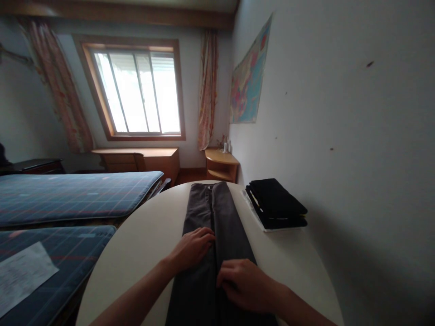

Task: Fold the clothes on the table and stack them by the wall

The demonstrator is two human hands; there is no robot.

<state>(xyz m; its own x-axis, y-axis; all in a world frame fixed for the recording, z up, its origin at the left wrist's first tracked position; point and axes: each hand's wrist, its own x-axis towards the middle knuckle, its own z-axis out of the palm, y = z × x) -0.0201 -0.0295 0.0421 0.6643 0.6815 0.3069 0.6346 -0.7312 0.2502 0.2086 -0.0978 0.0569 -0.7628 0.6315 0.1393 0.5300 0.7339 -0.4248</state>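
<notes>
A pair of dark grey trousers (200, 208) lies lengthwise on a round white table (146, 249), waist at the far end, with a narrow gap down the middle between its two long halves. My left hand (193, 246) rests on the left half, fingers curled over its inner edge. Nearer to me, my right hand (243, 280) has its fingers bent and closed at the inner edge of the right half. The fingertips of both hands are partly hidden. The near end of the trousers runs out of view.
A stack of folded black cloth (277, 199) sits at the table's right side by the wall. Left of the table are two blue plaid mattresses (78, 194), one with a paper sheet (27, 274) on it. A desk (159, 160) and corner shelf (222, 157) stand beyond.
</notes>
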